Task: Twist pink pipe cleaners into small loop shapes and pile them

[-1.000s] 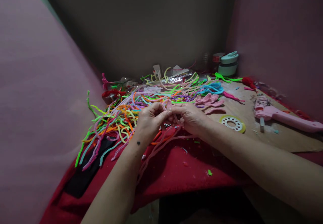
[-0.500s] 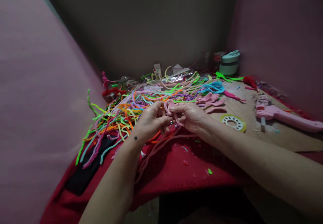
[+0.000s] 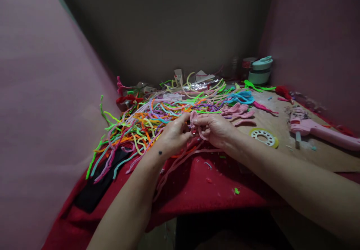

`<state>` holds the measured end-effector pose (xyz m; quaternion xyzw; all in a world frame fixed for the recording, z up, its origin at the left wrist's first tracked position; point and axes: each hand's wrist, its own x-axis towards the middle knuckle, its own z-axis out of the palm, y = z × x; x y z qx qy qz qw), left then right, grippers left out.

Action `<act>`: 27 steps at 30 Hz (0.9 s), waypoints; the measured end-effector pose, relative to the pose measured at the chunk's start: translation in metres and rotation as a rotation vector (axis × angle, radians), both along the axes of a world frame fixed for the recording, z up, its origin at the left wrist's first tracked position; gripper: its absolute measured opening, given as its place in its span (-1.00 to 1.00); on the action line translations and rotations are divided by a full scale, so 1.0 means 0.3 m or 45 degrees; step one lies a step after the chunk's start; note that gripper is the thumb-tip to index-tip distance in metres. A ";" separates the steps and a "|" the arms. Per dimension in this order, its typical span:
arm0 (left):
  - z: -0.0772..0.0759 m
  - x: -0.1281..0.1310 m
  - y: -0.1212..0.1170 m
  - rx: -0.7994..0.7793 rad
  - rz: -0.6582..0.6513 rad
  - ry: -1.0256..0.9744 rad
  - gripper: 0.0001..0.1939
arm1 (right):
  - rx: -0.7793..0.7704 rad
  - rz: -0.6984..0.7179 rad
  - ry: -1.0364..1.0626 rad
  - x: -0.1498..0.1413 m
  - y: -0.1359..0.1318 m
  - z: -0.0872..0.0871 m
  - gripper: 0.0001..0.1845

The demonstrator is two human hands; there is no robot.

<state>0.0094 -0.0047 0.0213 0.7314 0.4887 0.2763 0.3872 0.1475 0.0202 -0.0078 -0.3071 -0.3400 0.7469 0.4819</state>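
Observation:
Between my two hands is a pink pipe cleaner [image 3: 193, 118], bent into a narrow loop that stands up above the fingertips. My left hand [image 3: 176, 133] pinches it from the left, its thumb and fingers drawn together. From the right, my right hand [image 3: 215, 130] grips the same pipe cleaner between thumb and fingers, and one end curls down below. Some of the fingers hide where the strands cross. Just past my right hand lie several bent pink pipe-cleaner loops [image 3: 236, 110]. Long pale pink pipe cleaners [image 3: 174, 166] trail over the cloth under my hands.
A heap of multicoloured pipe cleaners [image 3: 140, 124] spreads behind and left of my hands. To the right, a pink glue gun [image 3: 323, 130] and a tape roll [image 3: 263, 138] rest on cardboard [image 3: 284, 154]. A black strip [image 3: 91, 195] lies on the red cloth [image 3: 197, 195]; a mint container [image 3: 260, 71] stands behind.
The view has shifted slightly, so most things appear a little further right. The pink loop between my fingers has turned and looks narrower. Both hands keep their hold.

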 end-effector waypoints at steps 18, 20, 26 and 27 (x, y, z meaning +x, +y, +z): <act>-0.001 0.002 0.017 -0.412 0.108 -0.572 -0.72 | -0.035 -0.077 0.071 -0.010 0.004 0.007 -0.89; -0.011 0.005 0.019 -0.428 0.105 -0.616 -0.74 | -0.035 -0.068 0.071 -0.007 0.004 0.008 -0.90; -0.009 0.011 0.018 -0.249 0.162 -0.441 -0.83 | 0.181 -0.058 -0.013 0.013 0.007 0.012 -0.92; -0.005 0.012 0.017 -0.211 0.169 -0.394 -0.84 | 0.230 -0.084 -0.041 0.015 0.007 0.013 -0.91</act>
